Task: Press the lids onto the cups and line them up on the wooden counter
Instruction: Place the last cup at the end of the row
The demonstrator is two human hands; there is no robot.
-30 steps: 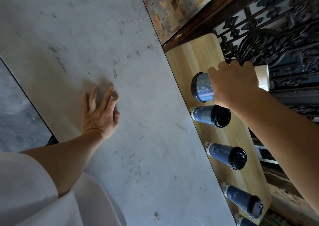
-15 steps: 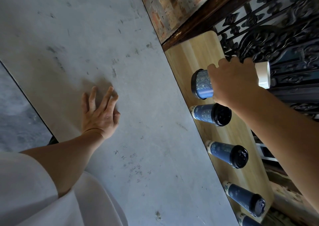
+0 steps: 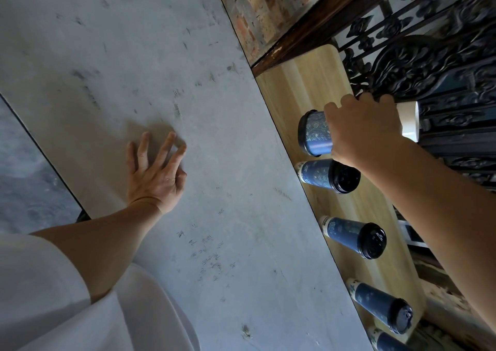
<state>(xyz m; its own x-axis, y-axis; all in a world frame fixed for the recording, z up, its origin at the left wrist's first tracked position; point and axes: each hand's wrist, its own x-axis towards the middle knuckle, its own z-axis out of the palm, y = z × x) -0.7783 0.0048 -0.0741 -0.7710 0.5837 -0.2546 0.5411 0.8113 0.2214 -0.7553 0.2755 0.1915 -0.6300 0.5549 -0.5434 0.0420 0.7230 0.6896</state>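
Right hand wrapped around blue patterned paper cup over light wooden counter, centre right; left hand lay flat, fingers spread, empty, on grey wall.

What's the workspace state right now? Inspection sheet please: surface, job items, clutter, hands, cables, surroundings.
Surface: wooden counter, narrow, beside a grey slab table marked with scuffs.
Job's things: held cup, blue with a black lid, at the far end of the row; lidded cups lined up on the counter; a fifth cut off at the frame's bottom edge.
Clutter: white cup behind the right hand, contents hidden.
Hands: right hand wrapped around the held cup; left hand flat on the slab, holding nothing.
Cables: nothing seen.
Surroundings: dark ornate iron grille, brick wall, dark wooden beam.
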